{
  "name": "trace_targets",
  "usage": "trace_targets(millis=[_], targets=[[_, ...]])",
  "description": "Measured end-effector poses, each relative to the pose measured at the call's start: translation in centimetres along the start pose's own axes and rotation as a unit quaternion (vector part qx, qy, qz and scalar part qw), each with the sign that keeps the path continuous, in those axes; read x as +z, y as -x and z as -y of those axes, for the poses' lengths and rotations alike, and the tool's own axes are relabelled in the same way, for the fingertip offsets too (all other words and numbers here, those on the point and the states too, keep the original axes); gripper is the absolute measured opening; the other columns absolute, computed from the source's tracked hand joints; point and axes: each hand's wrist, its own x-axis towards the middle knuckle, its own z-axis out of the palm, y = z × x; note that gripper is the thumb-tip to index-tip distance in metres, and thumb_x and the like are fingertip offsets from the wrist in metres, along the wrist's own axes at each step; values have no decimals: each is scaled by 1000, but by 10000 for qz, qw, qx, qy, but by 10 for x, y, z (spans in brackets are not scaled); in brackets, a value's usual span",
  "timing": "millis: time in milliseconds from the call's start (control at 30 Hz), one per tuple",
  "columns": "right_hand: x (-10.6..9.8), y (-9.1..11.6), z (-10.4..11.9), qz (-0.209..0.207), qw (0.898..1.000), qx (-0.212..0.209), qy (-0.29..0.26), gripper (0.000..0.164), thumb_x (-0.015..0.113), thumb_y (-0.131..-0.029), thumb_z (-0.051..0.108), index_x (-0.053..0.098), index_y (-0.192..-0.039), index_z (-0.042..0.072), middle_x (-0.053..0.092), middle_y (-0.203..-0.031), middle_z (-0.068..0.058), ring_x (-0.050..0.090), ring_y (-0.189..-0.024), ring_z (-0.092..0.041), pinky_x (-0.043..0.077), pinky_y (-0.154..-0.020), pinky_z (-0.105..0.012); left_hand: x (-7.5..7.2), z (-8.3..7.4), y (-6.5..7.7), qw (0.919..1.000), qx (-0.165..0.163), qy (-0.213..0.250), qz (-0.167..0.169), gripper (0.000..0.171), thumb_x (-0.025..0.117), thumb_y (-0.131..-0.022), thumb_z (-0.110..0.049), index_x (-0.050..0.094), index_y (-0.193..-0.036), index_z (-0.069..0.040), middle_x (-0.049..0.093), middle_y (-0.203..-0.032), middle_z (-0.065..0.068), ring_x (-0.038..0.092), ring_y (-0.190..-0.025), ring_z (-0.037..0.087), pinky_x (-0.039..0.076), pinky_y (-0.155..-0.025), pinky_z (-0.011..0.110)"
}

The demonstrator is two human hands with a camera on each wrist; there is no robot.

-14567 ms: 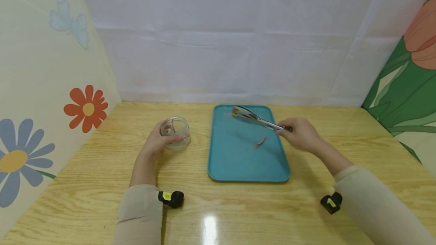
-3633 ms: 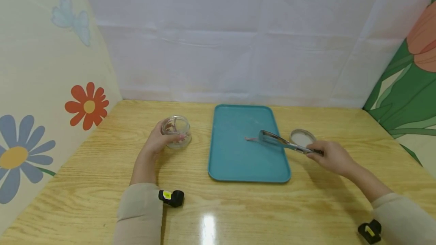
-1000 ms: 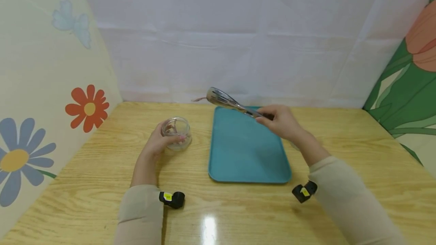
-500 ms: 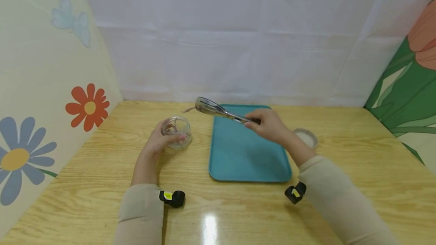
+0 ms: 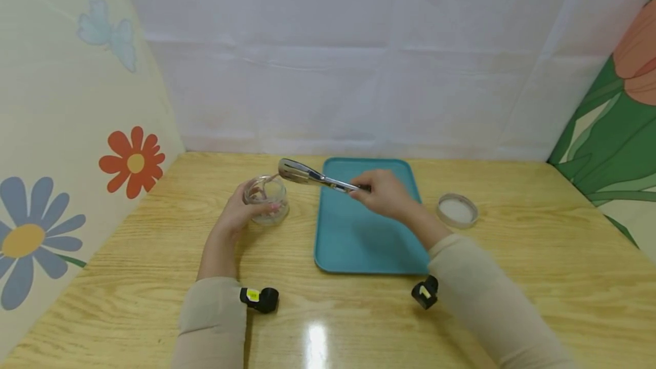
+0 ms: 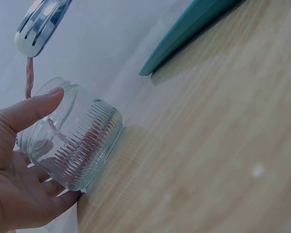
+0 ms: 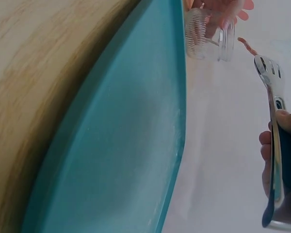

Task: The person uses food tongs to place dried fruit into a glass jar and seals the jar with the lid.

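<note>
My left hand (image 5: pixel 237 213) grips an open glass jar (image 6: pixel 94 141) standing on the table, its thumb on the near side and fingers behind. Reddish-brown strips show through the ribbed wall of the jar in the left wrist view. Slotted metal tongs (image 5: pixel 307 174) are in my right hand (image 5: pixel 383 191), squeezed together around the handles. From their tips hangs a thin, twisted reddish strip (image 6: pixel 29 77), its free end at the jar's mouth. The pinched end of the strip is hidden between the tong heads.
A teal tray (image 5: pixel 359 238) lies right of the jar, under the right hand and forearm. Beyond its right side rests a round, clear-rimmed lid (image 5: pixel 458 210) on the wooden table (image 5: pixel 287 323). A white cloth backdrop (image 5: pixel 318 73) rises behind the table.
The tongs picked the strip off the tray and carried it left, then down to the jar's mouth. Another strip seen on the tray earlier is gone. The left hand and jar have stayed put.
</note>
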Motion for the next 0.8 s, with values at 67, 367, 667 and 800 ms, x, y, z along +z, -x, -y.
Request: trace_targets(millis=[67,367,667,800], targets=[[3,-1,1,92,9999,66,-9,16,58,-84,16,67,-94,10,57,-71,3,39,-50,-11,32,-47,-25,0,-1,1,10000,-27,10,2,93,73,-69,-12,10,-139,-9,17,-138,15,19,-123,31,16,-98,41],[15,-6,9,319,9992,244,-24,16,56,-85,18,66,-95,11,58,-73,3,41,-52,-12,33,-46,-25,0,-1,2,10000,-62,2,23,96,74,-68,-15,9,-139,-11,13,-140,13,20,-122,31,18,-98,40],[24,-10,11,481,9979,416,-73,15,56,-85,18,67,-92,11,55,-69,5,39,-50,-11,29,-44,-23,1,1,0,9999,17,-143,26,98,76,-66,-19,10,-139,-10,16,-139,15,19,-123,32,18,-98,41],[26,-11,12,495,9980,375,-63,15,56,-85,17,67,-93,9,56,-69,4,39,-50,-11,29,-44,-23,1,2,0,9999,-6,-150,12,98,75,-66,-19,10,-139,-10,16,-139,15,18,-124,32,17,-98,41]])
